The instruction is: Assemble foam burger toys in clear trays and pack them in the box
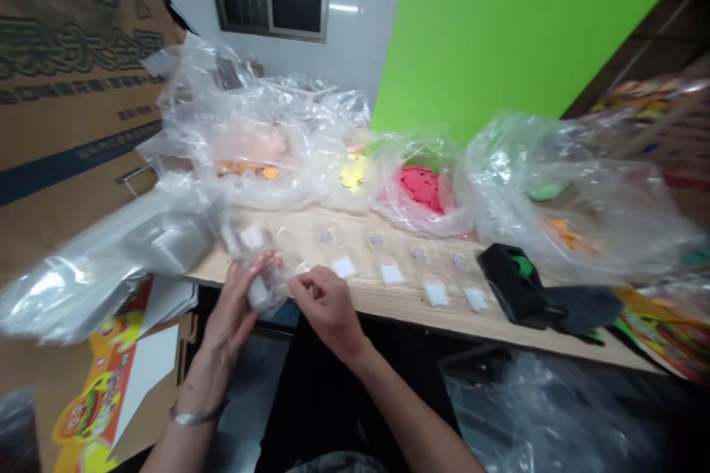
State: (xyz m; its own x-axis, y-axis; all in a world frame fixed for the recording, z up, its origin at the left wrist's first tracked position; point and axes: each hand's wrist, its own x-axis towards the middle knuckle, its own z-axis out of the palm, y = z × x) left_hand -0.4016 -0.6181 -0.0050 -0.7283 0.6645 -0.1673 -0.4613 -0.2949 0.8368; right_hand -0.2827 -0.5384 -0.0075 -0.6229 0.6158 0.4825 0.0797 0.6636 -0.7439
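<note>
While your left hand [237, 301] grips clear packs [267, 287] at the near edge of the table [300, 233], your right hand [328, 304] is curled beside them, any pinch too blurred to tell. Rightward: white squares [392, 274], black dispenser [506, 287]. Behind: bag of red pieces [411, 217].

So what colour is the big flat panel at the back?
The big flat panel is bright green, in head view.

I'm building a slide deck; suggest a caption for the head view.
Left hand holding clear plastic packaging, right hand close by, with bags of colourful pieces beyond.
</note>
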